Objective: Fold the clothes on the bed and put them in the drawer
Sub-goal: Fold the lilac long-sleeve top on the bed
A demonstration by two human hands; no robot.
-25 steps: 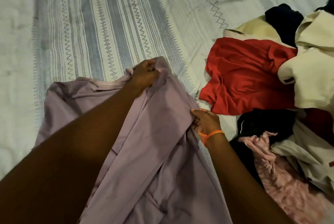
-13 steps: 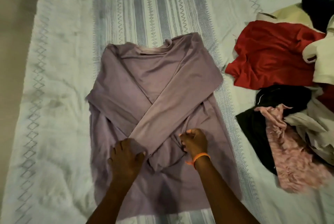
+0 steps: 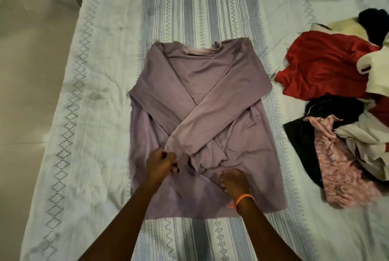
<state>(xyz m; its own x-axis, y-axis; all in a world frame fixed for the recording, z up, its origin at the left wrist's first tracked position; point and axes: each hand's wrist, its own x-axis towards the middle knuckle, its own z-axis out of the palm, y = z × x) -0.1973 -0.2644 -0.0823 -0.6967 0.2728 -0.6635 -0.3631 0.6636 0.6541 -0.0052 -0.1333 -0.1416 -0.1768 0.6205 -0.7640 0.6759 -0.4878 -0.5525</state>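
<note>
Clothes pile (image 3: 336, 113) lies right of lilac shirt (image 3: 200, 96).

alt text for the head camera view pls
A lilac long-sleeved top lies flat on a striped bed cover, sleeves crossed, left hand and right hand at the cuffs. Unfolded clothes are piled to the right.
</note>
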